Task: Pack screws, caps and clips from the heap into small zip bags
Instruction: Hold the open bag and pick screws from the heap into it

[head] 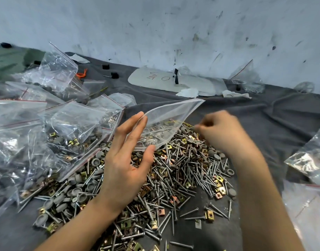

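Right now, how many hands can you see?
2. The left hand holds an open zip bag over the heap. The right hand, fingers curled and blurred, is at the heap's far edge beside the bag.

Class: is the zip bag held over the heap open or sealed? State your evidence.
Open. The left hand holds the zip bag between thumb and fingers, and its two lips bow apart into a wide mouth.

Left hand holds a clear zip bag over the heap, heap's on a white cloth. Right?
Not quite. The cloth is dark grey, not white, as the head view shows. The left hand does hold a clear zip bag over the heap.
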Demonstrator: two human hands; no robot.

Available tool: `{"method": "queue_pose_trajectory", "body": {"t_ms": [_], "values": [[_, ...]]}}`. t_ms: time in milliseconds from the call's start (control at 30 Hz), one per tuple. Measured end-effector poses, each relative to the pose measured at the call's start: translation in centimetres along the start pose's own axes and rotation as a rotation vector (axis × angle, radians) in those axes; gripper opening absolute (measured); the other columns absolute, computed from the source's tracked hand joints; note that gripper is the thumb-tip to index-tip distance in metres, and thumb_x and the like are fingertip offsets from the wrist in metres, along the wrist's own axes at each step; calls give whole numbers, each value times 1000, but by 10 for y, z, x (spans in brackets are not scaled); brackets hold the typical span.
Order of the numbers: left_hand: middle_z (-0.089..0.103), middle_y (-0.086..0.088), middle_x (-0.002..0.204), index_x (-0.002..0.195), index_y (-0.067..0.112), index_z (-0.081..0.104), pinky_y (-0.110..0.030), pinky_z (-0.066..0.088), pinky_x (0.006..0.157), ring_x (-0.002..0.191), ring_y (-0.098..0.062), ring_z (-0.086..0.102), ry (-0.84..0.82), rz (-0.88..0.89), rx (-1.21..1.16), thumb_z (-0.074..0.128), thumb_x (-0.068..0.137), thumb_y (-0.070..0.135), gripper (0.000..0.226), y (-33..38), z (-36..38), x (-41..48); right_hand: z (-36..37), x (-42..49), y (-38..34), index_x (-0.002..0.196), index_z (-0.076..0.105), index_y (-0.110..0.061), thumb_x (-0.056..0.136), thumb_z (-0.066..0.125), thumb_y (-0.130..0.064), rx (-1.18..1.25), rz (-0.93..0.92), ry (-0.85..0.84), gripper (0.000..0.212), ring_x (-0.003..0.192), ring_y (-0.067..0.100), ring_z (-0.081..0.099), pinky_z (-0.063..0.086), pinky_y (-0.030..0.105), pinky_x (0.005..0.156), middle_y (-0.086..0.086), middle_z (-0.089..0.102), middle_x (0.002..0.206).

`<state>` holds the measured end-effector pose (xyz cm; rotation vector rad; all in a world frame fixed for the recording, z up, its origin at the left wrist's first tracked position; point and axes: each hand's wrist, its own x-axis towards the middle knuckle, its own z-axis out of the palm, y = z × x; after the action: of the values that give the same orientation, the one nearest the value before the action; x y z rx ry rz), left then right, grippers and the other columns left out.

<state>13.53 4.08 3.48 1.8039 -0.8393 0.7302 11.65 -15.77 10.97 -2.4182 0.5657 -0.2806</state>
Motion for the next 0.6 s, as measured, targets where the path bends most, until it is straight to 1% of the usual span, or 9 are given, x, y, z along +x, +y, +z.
{"method": "queue_pose_trajectory", "body": {"t_ms": [33,67,133,200,267,367,467,533,600], "values": [[40,1,137,136,-6,46,-48,51,95,115,-31,59,-2,2,2,53,92,19,51,-1,0,0,8,2,2,87,71,-14,85,70,-29,-72,37,-113,15,73,21,65,56,40,80,7,69,83],[41,1,137,136,-6,46,-49,51,95,116,-31,58,-5,2,3,53,92,19,51,-1,0,-1,17,4,4,88,71,-13,82,73,-29,-128,57,-178,17,78,22,66,55,38,80,6,69,86],[41,1,138,136,-5,46,-49,51,95,121,-28,54,-9,1,-3,53,92,20,51,-2,0,-1,29,8,4,84,70,-14,80,76,-27,-185,63,-207,14,87,25,66,54,35,80,9,69,92],[40,3,138,136,-5,46,-49,51,96,124,-25,52,-8,1,-5,53,92,20,51,-2,0,0,36,11,3,77,67,-20,81,74,-23,-194,51,-186,9,89,26,65,54,35,81,10,68,97],[39,6,138,136,-5,47,-48,51,96,123,-24,52,-6,8,-2,53,92,19,51,-3,0,0,38,14,5,71,66,-23,79,76,-23,-198,41,-181,12,87,25,64,53,33,78,9,69,94],[38,7,139,136,-4,46,-48,51,96,123,-24,52,-9,13,3,53,92,19,50,-3,-1,0,39,12,6,64,62,-24,74,81,-28,-224,36,-229,21,83,22,64,50,30,72,4,66,85],[40,4,139,136,-5,47,-48,51,95,123,-25,53,-7,18,9,53,92,19,50,-3,0,0,39,11,5,66,62,-25,79,76,-23,-252,3,-241,19,86,24,63,52,32,74,6,67,91],[40,2,139,136,-6,47,-48,51,95,124,-24,52,-4,16,13,53,92,18,50,-2,0,0,30,9,4,70,64,-23,81,73,-22,-235,-28,-237,15,79,21,63,50,29,68,4,67,88],[40,1,139,135,-6,46,-47,51,96,126,-21,49,-3,19,16,54,91,18,50,-2,0,1,12,2,1,70,66,-22,81,74,-26,-186,-74,-231,14,66,14,61,44,23,56,0,66,75]]}}
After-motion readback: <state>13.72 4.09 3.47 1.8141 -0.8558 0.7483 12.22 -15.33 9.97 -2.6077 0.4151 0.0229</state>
